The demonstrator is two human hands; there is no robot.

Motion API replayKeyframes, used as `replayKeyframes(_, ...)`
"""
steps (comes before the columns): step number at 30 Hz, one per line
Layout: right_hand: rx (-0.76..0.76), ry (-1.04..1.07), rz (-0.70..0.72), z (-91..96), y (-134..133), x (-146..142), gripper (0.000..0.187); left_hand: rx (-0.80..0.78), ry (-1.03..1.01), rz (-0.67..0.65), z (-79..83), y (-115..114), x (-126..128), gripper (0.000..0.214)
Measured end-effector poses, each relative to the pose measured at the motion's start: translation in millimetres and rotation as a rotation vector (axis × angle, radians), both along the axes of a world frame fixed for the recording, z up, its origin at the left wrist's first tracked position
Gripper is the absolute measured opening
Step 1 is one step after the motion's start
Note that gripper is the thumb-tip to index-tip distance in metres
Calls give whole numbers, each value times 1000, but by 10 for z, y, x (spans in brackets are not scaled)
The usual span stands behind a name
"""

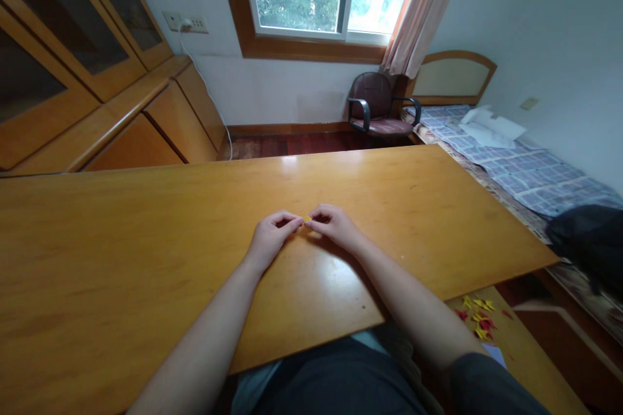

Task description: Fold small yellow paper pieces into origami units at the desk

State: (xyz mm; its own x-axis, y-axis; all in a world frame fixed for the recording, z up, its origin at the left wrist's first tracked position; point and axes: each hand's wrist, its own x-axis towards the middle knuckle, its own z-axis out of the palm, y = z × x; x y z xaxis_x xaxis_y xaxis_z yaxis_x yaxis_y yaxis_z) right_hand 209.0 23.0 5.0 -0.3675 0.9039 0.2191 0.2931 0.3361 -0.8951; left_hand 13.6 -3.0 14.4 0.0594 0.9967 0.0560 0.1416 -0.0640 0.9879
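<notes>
A small yellow piece (307,218), perhaps folded paper, shows between my two hands just over the wooden table (146,259). My left hand (273,235) pinches its left side between thumb and fingers. From the right, my right hand (335,225) grips the same piece in a like pinch. Fingertips cover most of it, so its exact shape cannot be made out. Both forearms reach forward over the table's near edge.
Several yellow and red folded pieces (479,318) lie on a lower wooden surface at the right, by my right elbow. Beyond the table stand an armchair (372,104) and a bed (516,162). A wooden cabinet (121,110) lines the left wall.
</notes>
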Motion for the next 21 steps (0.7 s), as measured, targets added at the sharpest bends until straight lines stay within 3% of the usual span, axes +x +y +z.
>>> replayKeyframes(8, 34, -24, 50, 63, -50, -23, 19, 23, 7, -25, -3, -6, -20, 21)
replayKeyframes(21, -103, 37, 32, 56, -42, -9, 22, 211, 214, -56, 32, -16, -15, 23)
